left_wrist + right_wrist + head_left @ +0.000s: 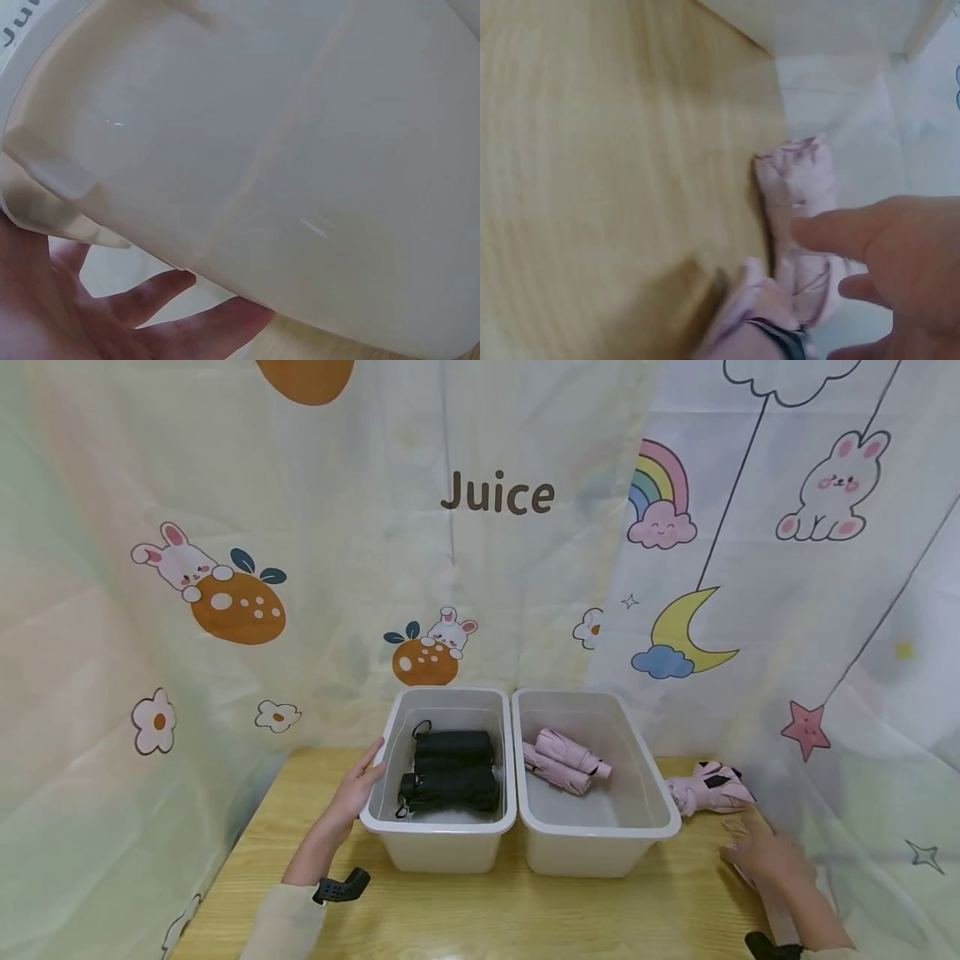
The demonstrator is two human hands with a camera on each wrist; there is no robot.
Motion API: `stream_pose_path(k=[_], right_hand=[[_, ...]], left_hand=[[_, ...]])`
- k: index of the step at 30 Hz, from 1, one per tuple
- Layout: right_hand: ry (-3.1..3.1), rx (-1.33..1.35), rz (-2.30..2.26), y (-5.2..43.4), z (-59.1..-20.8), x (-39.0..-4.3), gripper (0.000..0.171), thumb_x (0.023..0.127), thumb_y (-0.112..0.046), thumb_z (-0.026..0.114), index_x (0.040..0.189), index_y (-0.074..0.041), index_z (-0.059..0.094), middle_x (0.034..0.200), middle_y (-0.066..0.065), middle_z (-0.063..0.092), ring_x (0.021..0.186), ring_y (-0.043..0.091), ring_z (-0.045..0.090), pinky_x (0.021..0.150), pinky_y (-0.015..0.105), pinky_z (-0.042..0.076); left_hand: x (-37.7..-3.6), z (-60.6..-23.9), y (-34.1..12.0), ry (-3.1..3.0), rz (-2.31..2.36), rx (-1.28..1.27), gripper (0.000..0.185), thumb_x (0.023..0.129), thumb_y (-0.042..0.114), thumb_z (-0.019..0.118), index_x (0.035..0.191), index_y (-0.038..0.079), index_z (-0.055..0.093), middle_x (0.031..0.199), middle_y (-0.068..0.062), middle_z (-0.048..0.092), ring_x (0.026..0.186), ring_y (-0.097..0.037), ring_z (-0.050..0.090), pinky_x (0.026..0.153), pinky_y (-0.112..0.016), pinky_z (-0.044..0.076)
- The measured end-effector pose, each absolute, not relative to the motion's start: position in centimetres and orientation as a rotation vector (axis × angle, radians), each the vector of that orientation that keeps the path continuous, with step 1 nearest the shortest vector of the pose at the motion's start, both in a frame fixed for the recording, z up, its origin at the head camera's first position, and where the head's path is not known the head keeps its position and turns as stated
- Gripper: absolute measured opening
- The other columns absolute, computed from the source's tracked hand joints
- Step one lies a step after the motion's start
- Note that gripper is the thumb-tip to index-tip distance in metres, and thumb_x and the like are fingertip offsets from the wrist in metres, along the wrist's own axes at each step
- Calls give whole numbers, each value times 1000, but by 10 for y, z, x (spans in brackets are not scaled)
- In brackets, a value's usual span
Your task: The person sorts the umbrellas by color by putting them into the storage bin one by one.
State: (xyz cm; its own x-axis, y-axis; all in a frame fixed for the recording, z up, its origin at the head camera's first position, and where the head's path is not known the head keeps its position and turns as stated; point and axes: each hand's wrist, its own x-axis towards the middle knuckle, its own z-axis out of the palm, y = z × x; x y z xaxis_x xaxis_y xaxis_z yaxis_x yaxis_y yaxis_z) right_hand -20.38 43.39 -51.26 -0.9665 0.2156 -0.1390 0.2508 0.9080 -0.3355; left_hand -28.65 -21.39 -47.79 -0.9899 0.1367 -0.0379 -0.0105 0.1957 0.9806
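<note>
A folded pink umbrella is being left lying on the tabletop just right of the right bin, directly ahead of the released right hand. The left bin is being touched by the flat left hand.

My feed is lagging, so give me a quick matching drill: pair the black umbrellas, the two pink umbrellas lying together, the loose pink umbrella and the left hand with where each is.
Things:
1. black umbrellas
2. two folded pink umbrellas
3. loose pink umbrella
4. left hand

Places:
A. on the table, right of both bins, just ahead of the right hand
B. against the left bin's outer wall
C. inside the right bin
D. inside the left bin

Pairs: 1-D, 2-C, 3-A, 4-B
</note>
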Motion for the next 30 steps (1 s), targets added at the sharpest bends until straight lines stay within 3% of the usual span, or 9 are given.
stream_pose_path(k=[4,8,16,20,25,30], right_hand=[[2953,591,-604,434,-527,-194,97,80,-56,70,141,6,27,123,49,20,109,72,22,78,81,25],[2870,799,-615,438,-537,-187,112,77,-56,72,146,7,11,122,51,15,110,73,22,85,80,26],[2826,679,-586,451,-552,-168,119,79,-47,74,147,7,-8,109,48,43,99,61,46,76,65,43],[2939,693,-576,445,-555,-167,116,76,-45,77,149,6,2,108,44,50,92,57,54,68,59,47],[2963,862,-508,432,-559,-168,97,75,-39,78,140,5,20,106,43,47,90,59,52,70,62,45],[2871,934,-420,430,-564,-169,99,73,-46,81,138,2,22,104,40,45,88,58,50,71,65,43]], left_hand=[[-293,-484,-212,2355,1921,129,58,104,35,43,157,25,21,161,-13,12,138,-43,25,104,-59,31],[-294,-484,-210,2370,1916,148,58,104,36,43,157,25,21,160,-15,14,137,-44,28,102,-59,33],[-289,-484,-214,2396,1896,128,58,105,35,42,157,22,20,159,-17,16,135,-45,30,102,-58,34],[-288,-484,-215,2396,1911,127,58,105,36,42,157,23,21,159,-16,15,136,-45,29,102,-59,33],[-289,-484,-215,2373,1920,130,57,105,35,42,157,25,21,160,-14,15,137,-43,29,102,-58,34],[-288,-485,-212,2383,1915,139,58,105,34,42,157,21,21,160,-16,15,137,-44,28,103,-59,32]])
